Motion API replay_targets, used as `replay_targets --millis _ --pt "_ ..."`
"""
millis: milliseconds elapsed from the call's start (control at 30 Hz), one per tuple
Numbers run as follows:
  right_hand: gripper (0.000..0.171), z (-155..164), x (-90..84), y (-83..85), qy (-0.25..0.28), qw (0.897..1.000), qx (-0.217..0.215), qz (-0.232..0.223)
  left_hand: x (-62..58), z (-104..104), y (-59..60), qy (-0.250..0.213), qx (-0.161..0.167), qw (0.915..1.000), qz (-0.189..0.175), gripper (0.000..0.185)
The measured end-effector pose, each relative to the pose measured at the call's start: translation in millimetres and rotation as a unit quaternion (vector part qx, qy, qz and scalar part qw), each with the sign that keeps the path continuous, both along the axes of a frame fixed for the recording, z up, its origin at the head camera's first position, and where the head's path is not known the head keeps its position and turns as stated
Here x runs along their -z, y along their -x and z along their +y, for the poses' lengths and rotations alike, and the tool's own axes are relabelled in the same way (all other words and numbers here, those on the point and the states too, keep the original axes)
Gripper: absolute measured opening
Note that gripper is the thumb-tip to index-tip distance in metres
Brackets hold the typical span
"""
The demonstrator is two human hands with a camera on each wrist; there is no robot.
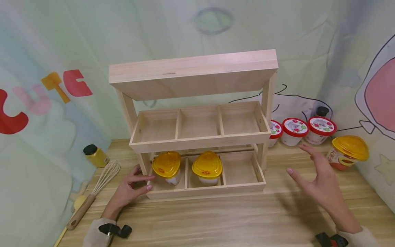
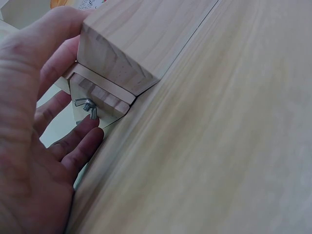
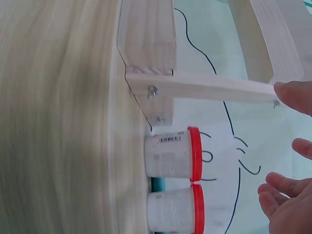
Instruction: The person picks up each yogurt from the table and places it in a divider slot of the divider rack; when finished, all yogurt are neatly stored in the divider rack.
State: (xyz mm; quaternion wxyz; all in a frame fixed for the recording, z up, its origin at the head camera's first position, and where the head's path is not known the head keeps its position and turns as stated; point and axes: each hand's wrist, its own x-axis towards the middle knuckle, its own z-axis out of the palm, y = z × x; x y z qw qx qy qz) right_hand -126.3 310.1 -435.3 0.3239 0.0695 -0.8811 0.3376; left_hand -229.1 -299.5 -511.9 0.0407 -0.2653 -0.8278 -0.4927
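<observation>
A three-tier wooden rack (image 1: 200, 142) stands on the wooden table (image 1: 216, 219). Its bottom tier holds two yellow-lidded cups (image 1: 166, 164) (image 1: 207, 164) in the left and middle compartments; the right one and the middle tier are empty. My left hand (image 1: 145, 181) touches the rack's front left corner (image 2: 131, 39) with fairly straight fingers, next to a wing nut (image 2: 87, 105). My right hand (image 1: 296, 159) hovers open, holding nothing, to the right of the rack (image 3: 146, 39). It is a short way from a third yellow-lidded cup (image 1: 348, 151).
Three red-lidded tubs (image 1: 294, 130) (image 1: 321, 128) (image 1: 275, 130) line the back right by the cloth wall, with a dark-capped bottle (image 1: 322, 111) behind. A whisk (image 1: 102, 181) and a yellow jar (image 1: 95, 155) lie to the left of the rack. The red-lidded tubs (image 3: 170, 157) show in the right wrist view.
</observation>
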Motion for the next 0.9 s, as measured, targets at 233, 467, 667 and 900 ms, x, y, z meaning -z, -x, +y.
replay_targets --millis 233,467,667,900 --pt "0.09 15 1.4 1.6 -0.004 0.999 0.029 -0.014 0.7 0 -0.1 -0.013 0.007 0.9999 0.006 0.033" --pt "0.09 35 9.9 4.5 -0.014 0.999 0.031 -0.005 2.4 -1 0.4 -0.014 0.004 0.9999 -0.001 0.033" --pt "0.08 51 11.3 7.2 -0.018 0.998 0.067 -0.001 0.8 0 -1.0 -0.013 0.007 0.9999 -0.002 0.033" --pt "0.08 67 11.4 12.7 -0.021 0.996 0.09 -0.02 -1.3 2 -2.0 -0.007 0.005 1.0 0.001 0.032"
